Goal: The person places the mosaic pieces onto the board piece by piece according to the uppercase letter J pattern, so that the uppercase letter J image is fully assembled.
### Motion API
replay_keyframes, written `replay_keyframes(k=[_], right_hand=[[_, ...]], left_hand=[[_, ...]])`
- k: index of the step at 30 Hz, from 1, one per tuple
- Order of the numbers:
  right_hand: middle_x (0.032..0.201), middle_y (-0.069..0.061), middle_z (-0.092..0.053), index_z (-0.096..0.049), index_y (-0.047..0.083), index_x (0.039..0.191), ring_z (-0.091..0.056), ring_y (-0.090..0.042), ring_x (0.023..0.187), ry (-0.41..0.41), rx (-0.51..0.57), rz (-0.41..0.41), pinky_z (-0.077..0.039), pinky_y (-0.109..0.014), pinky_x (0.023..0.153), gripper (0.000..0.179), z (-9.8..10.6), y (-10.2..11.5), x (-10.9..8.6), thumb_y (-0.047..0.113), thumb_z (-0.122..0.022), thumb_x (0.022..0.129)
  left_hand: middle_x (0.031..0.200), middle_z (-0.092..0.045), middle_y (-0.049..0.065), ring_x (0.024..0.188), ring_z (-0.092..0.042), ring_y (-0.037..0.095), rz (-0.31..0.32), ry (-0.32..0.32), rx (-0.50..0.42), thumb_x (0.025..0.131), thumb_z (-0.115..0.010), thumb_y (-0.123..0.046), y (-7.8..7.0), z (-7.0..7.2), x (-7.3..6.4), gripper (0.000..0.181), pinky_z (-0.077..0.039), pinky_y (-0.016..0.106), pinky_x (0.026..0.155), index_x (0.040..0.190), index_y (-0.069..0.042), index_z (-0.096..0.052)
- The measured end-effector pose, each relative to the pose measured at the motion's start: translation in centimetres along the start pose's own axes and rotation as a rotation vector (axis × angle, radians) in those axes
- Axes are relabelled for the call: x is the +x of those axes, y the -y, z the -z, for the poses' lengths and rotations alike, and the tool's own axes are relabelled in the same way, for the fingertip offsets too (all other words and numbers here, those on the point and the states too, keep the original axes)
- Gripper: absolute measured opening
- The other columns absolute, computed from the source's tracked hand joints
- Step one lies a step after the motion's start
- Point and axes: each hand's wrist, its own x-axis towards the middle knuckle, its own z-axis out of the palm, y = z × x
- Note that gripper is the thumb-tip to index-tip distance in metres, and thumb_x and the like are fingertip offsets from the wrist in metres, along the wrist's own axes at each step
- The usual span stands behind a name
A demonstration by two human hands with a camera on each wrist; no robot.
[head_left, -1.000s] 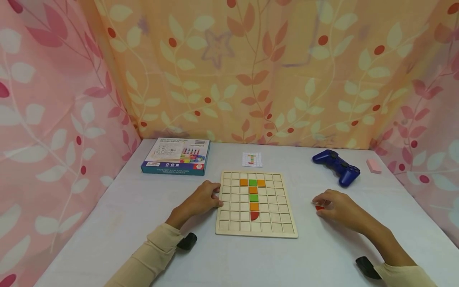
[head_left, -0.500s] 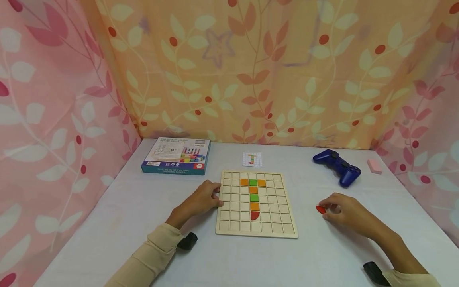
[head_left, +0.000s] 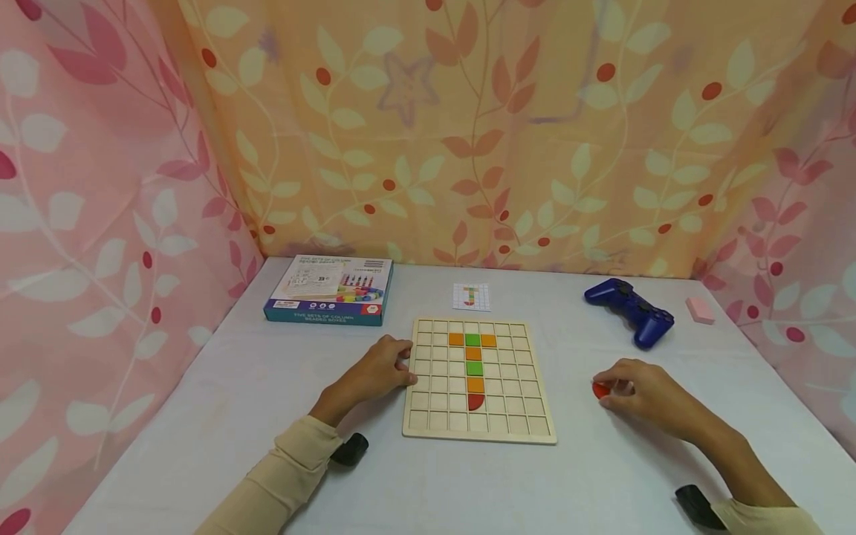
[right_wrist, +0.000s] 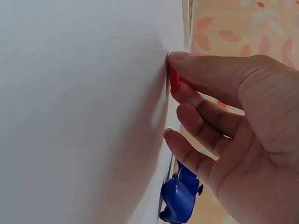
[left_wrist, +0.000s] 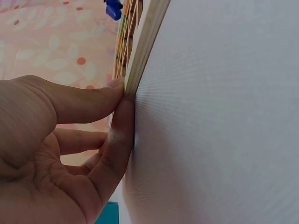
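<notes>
My left hand [head_left: 374, 370] holds the left edge of a square wooden grid board [head_left: 438, 423]. In the left wrist view, its thumb and a finger meet at the board's rim [left_wrist: 145, 44]. On the board, orange and green square tiles form a T shape, with a red quarter-round tile [head_left: 475, 402] at the foot. To the right of the board, my right hand [head_left: 645, 394] pinches another red tile [head_left: 600, 390] between thumb and finger, low over the white table. Fingertips partly cover this tile [right_wrist: 174, 80] in the right wrist view.
A small pattern card [head_left: 471, 296] lies behind the board. A flat game box [head_left: 329, 291] is at the back left. On the back right are a blue game controller [head_left: 628, 313] and a pink block [head_left: 699, 310]. Floral cloth [head_left: 414, 148] surrounds the table.
My right hand has shifted slightly right with the red tile, and the tile has turned between its fingers, showing more of its face. My left hand stays at the board's edge.
</notes>
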Motion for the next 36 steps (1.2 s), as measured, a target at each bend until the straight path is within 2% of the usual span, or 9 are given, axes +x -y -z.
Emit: replay_keyframes(k=[7, 15, 25, 36], right_hand=[[0.095, 0.008, -0.066, -0.08, 0.007, 0.114, -0.055, -0.005, 0.084, -0.027, 0.048, 0.051, -0.052, -0.024, 0.072, 0.029, -0.8, 1.3, 1.0, 0.021, -0.086, 0.089], [0.092, 0.009, -0.063, -0.08, 0.008, 0.117, -0.055, -0.008, 0.084, -0.027, 0.095, 0.099, -0.049, -0.025, 0.071, 0.029, -1.7, 3.9, 3.1, 0.017, -0.084, 0.089], [0.096, 0.006, -0.065, -0.077, 0.007, 0.12, -0.057, -0.015, 0.089, 0.048, 0.169, 0.129, -0.05, -0.024, 0.074, 0.035, -3.1, 7.0, 5.5, 0.024, -0.085, 0.09], [0.103, 0.006, -0.069, -0.077, 0.011, 0.121, -0.059, -0.015, 0.097, 0.11, 0.198, 0.267, -0.053, -0.028, 0.084, 0.034, -4.6, 10.7, 7.4, 0.029, -0.084, 0.093]], left_hand=[[0.114, -0.056, 0.013, 0.095, -0.058, 0.02, 0.003, -0.001, -0.002, 0.091, -0.083, -0.005, -0.1, 0.0, -0.1, 0.068, -0.053, 0.032, 0.085, 0.151, 0.007, -0.052], [0.113, -0.057, 0.012, 0.095, -0.057, 0.02, -0.002, -0.003, 0.006, 0.091, -0.083, -0.005, 0.0, 0.1, -0.1, 0.068, -0.052, 0.032, 0.085, 0.15, 0.007, -0.053], [0.114, -0.056, 0.013, 0.095, -0.059, 0.019, -0.012, 0.003, -0.009, 0.092, -0.082, -0.005, -0.1, 0.0, -0.1, 0.067, -0.053, 0.034, 0.087, 0.15, 0.007, -0.052], [0.112, -0.055, 0.013, 0.095, -0.056, 0.02, 0.01, -0.002, -0.002, 0.091, -0.082, -0.004, -0.2, 0.0, -0.2, 0.067, -0.051, 0.031, 0.082, 0.151, 0.007, -0.052]])
